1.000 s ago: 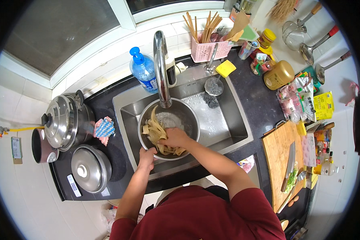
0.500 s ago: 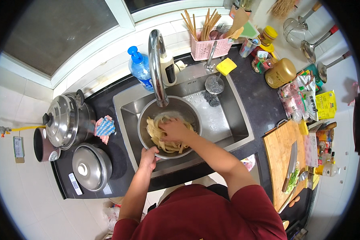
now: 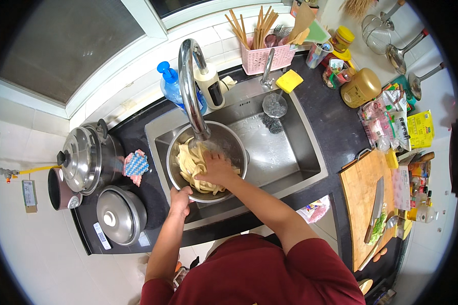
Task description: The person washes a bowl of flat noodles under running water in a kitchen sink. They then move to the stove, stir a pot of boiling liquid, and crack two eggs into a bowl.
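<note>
A round metal basin [image 3: 243, 168] stands tilted at the left side of the sink [image 3: 290, 152], under the tap [image 3: 188, 76]. Wide, pale noodles [image 3: 189, 161] are heaped toward its left and near sides. My left hand [image 3: 180, 200] grips the near rim, thumb at the edge. Inside the basin, my right hand [image 3: 218, 170] is among the noodles, its fingers bent around some strands. It is slightly blurred, and the noodles partly hide the fingertips.
Lidded pots [image 3: 118, 216] stand left beside a checked cloth [image 3: 136, 164]. Behind the sink are a blue pump bottle [image 3: 171, 87] and a pink chopstick basket [image 3: 264, 61]. To the right, a cutting board [image 3: 359, 203] carries a knife [image 3: 376, 203] and chopped greens [image 3: 378, 229].
The basin has shifted left in the sink, with both hands moving along. My right hand has moved within the basin, and the noodles lie more to its left side.
</note>
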Action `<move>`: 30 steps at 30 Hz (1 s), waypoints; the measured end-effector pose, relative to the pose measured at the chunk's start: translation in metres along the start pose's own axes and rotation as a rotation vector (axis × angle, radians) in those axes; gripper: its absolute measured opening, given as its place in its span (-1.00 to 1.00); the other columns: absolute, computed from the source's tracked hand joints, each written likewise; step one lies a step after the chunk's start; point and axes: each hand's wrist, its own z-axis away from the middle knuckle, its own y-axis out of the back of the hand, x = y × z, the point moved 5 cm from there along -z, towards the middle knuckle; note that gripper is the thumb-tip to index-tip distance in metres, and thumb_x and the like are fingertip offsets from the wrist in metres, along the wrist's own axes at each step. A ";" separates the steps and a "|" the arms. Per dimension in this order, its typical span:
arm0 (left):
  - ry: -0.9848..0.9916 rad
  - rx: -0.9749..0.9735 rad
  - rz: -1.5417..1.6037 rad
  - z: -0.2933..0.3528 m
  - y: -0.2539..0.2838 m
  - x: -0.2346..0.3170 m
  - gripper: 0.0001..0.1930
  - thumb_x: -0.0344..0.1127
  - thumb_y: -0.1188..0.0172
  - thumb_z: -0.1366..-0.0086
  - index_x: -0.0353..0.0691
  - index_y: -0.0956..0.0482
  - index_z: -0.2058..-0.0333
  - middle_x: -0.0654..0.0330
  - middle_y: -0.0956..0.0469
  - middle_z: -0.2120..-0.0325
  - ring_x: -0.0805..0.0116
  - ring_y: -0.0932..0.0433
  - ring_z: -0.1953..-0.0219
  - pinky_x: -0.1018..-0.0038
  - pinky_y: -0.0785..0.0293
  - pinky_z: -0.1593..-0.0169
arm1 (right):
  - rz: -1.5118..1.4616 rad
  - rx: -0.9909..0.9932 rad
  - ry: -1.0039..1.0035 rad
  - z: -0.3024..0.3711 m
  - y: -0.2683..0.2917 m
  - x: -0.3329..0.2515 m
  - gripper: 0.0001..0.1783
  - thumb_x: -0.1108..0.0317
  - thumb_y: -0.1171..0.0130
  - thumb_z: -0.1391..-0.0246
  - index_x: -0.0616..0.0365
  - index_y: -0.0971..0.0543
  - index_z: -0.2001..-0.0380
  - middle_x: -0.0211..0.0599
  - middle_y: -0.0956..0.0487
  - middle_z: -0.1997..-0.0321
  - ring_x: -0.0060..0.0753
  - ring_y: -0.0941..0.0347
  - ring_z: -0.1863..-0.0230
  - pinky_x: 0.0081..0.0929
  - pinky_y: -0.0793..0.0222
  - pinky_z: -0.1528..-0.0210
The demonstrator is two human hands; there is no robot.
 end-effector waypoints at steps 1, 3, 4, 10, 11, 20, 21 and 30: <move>0.004 0.003 -0.008 0.000 0.003 -0.001 -0.78 -0.56 -0.06 -0.05 -0.33 -0.42 0.27 0.23 -0.44 0.49 0.40 -0.47 0.55 0.51 -0.45 0.56 | 0.021 0.082 0.074 -0.004 0.005 -0.004 -0.05 -0.13 -0.31 0.21 0.18 -0.24 -0.18 0.11 -0.28 -0.20 0.12 -0.17 -0.24 0.02 -0.23 -0.15; 0.013 0.008 -0.019 0.002 0.006 -0.001 -0.79 -0.56 -0.07 -0.05 -0.33 -0.42 0.27 0.24 -0.44 0.50 0.41 -0.47 0.55 0.51 -0.45 0.56 | 0.067 0.246 0.223 -0.016 0.020 -0.011 -0.28 0.06 -0.30 0.16 0.19 -0.35 -0.05 0.05 -0.37 -0.10 0.05 -0.26 -0.16 -0.06 -0.30 -0.07; 0.021 0.013 -0.002 0.001 0.006 -0.003 -0.77 -0.56 -0.06 -0.05 -0.35 -0.42 0.24 0.23 -0.44 0.50 0.41 -0.46 0.56 0.52 -0.43 0.57 | 0.048 0.399 0.300 -0.010 0.048 -0.023 -0.40 0.28 -0.24 0.18 0.32 -0.41 0.02 -0.04 -0.41 -0.02 -0.05 -0.30 -0.08 -0.15 -0.27 -0.12; 0.059 0.000 0.063 0.001 0.001 0.001 -0.75 -0.55 -0.07 -0.06 -0.38 -0.41 0.23 0.21 -0.45 0.50 0.42 -0.43 0.58 0.55 -0.39 0.59 | -0.002 0.091 0.262 -0.051 0.029 -0.003 -0.58 0.38 -0.14 0.09 0.27 -0.47 0.09 -0.04 -0.47 0.05 -0.05 -0.36 -0.03 -0.20 -0.31 -0.10; 0.055 0.008 0.054 -0.001 0.001 0.000 -0.76 -0.55 -0.07 -0.06 -0.37 -0.41 0.24 0.21 -0.45 0.50 0.42 -0.43 0.58 0.55 -0.39 0.59 | -0.049 -0.012 0.229 -0.057 0.015 0.004 -0.61 0.37 -0.14 0.08 0.25 -0.49 0.11 -0.04 -0.48 0.07 -0.05 -0.37 -0.02 -0.19 -0.32 -0.09; 0.041 -0.030 0.060 0.004 0.000 0.008 -0.79 -0.57 -0.06 -0.06 -0.40 -0.43 0.26 0.20 -0.46 0.52 0.43 -0.44 0.60 0.55 -0.39 0.60 | 0.095 0.153 0.223 -0.053 0.038 0.018 -0.49 0.11 -0.19 0.00 0.20 -0.45 0.03 -0.08 -0.48 0.01 -0.04 -0.34 -0.09 -0.10 -0.29 -0.10; 0.054 -0.022 0.068 0.007 -0.001 0.011 -0.78 -0.57 -0.05 -0.07 -0.41 -0.43 0.25 0.21 -0.46 0.53 0.43 -0.44 0.61 0.55 -0.39 0.60 | 0.084 0.191 0.253 -0.045 0.038 0.017 -0.43 0.07 -0.20 0.01 0.18 -0.42 -0.01 -0.06 -0.44 -0.05 -0.02 -0.32 -0.11 -0.06 -0.26 -0.12; 0.012 0.018 -0.090 0.009 0.017 0.035 -0.70 -0.55 -0.11 -0.03 -0.38 -0.40 0.19 0.13 -0.48 0.36 0.32 -0.51 0.44 0.49 -0.46 0.52 | -0.162 0.163 0.223 -0.024 -0.004 0.013 -0.13 -0.22 -0.01 -0.08 0.14 -0.16 -0.30 0.06 -0.07 -0.40 0.23 0.03 -0.37 0.09 0.07 -0.34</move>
